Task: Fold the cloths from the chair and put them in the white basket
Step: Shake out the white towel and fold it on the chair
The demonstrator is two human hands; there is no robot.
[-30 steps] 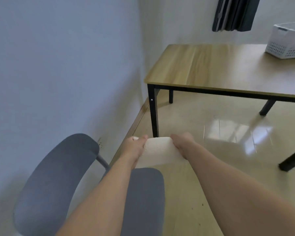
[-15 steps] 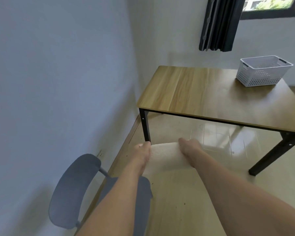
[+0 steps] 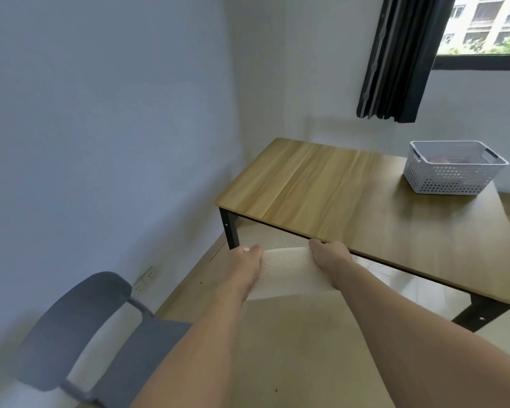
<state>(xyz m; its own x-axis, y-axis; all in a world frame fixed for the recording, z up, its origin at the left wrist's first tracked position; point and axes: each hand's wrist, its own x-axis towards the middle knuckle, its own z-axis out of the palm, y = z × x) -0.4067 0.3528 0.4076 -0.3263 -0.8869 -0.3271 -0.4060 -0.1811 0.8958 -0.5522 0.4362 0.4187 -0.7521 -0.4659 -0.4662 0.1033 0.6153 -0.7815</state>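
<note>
A cream white cloth (image 3: 289,270) hangs stretched between both hands, just in front of the near edge of the wooden table (image 3: 321,195). My left hand (image 3: 246,262) pinches its left top corner and my right hand (image 3: 331,259) pinches its right top corner. The grey chair (image 3: 80,328) stands at the lower left, its seat partly hidden by my left forearm; no cloths show on it. The white perforated basket (image 3: 451,169) sits on the far right of the table, with something dark and blurred inside.
A pale wall runs along the left with a socket (image 3: 144,280) near the floor. A dark curtain (image 3: 401,57) hangs beside a window at the upper right. The table's black legs (image 3: 229,231) stand on a glossy beige floor.
My view has lifted and turned right, bringing the basket and window into sight. Both hands carried the cloth away from the chair toward the table's near edge.
</note>
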